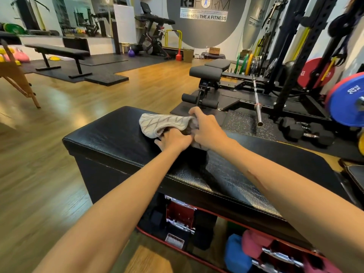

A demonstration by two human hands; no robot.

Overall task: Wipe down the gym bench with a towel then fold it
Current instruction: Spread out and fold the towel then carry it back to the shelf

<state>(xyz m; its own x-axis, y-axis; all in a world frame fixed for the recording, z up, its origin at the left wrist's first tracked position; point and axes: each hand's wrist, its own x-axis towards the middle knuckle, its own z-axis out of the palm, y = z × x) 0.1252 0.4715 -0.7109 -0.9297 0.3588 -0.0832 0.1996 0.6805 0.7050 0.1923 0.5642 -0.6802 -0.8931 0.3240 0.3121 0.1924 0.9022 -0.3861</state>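
I've got the left hand (173,139) and right hand (206,128) both gripping the bunched towel (165,123) on the black desk (110,134) near its far end (wiping or folding, hard to say), towel not yet neatly folded.

At the top centre of the frame, a grey round wall sign (204,20) reads "REFORM" and, on a strip below, "Powered by THE A FITNESS". At the right edge, a blue round weight plate (346,101) bears "20".
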